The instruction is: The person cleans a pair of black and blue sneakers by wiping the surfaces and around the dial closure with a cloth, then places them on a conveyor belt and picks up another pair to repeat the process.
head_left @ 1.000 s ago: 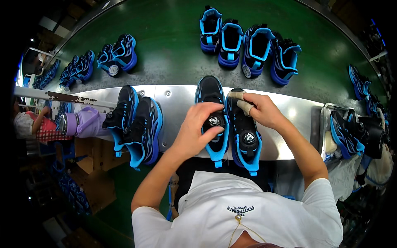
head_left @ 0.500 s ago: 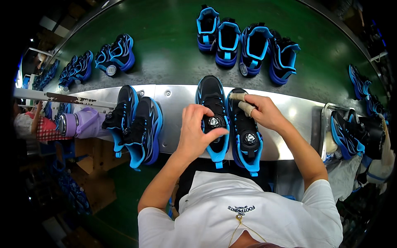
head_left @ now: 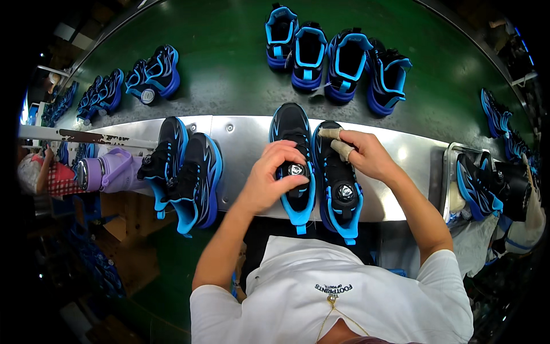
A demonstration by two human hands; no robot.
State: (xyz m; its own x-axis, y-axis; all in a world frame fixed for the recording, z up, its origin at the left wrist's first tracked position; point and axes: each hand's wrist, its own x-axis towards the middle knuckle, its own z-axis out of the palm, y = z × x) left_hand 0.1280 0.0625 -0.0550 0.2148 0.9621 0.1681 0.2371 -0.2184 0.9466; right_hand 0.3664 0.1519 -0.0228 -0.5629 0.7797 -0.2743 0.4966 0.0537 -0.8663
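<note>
Two black sneakers with blue trim lie side by side before me, toes pointing away. My left hand (head_left: pixel 272 176) curls over the left sneaker (head_left: pixel 290 123), thumb and fingers closed round its round black lacing dial (head_left: pixel 295 169). On the right sneaker (head_left: pixel 338 221), another such dial (head_left: pixel 345 193) faces up, untouched. My right hand (head_left: pixel 366 153) reaches over that shoe's toe from the right. Its two beige-covered digits press together on the black upper; what lies under them is hidden.
Another pair of sneakers (head_left: pixel 197 172) stands left on the metal ledge (head_left: pixel 243 135), beside a lilac bottle (head_left: pixel 117 169). More sneakers (head_left: pixel 346 63) stand on the green surface (head_left: pixel 229 51) beyond. At right, a metal tray (head_left: pixel 450 183) sits near a sneaker (head_left: pixel 478 180).
My left thumb and fingers have drawn closer together round the dial. My right hand stays on the right sneaker's toe. The shoes on the green surface appear slightly further left.
</note>
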